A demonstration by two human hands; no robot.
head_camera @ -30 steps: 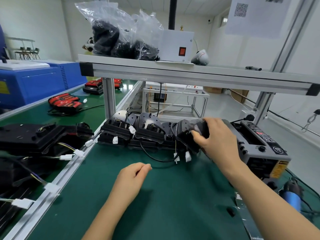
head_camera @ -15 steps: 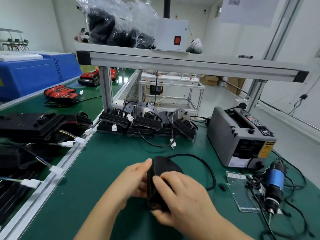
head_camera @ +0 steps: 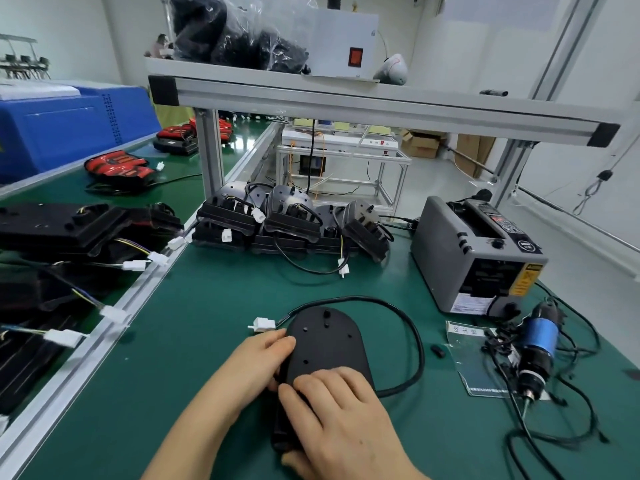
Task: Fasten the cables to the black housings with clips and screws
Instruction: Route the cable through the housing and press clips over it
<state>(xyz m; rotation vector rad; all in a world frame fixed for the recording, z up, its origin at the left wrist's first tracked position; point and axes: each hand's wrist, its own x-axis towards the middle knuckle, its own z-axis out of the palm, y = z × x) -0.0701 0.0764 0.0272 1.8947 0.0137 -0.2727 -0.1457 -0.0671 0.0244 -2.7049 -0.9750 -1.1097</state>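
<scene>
A black housing [head_camera: 325, 344] lies flat near the front edge of the green-matted table [head_camera: 194, 341], about midway between its left and right edges. It is matte moulded plastic with a smooth face, rounded at the far end like a tongue, and dotted with small screw holes and one short peg.

The left hand [head_camera: 258, 360] grips the housing's left edge, fingers curled against the rim. The right hand [head_camera: 334, 410] covers the near end, fingers bent over the top face and thumb hooked round the lower side. The hands sit close together, both clamped on the part.

A round black rubbery cable [head_camera: 417, 344] arcs from the far end around the right side in a wide loop, ending in a white plastic connector [head_camera: 262, 323] just beyond the left fingertips.

A small black clip [head_camera: 438, 350] lies right of the loop, beside a clear plastic bag [head_camera: 474, 362]. An electric screwdriver [head_camera: 538, 344] with a glossy blue barrel rests near the right edge. A boxy grey tape dispenser [head_camera: 450, 258] stands behind it, and more housings [head_camera: 294, 223] are heaped along the far edge.
</scene>
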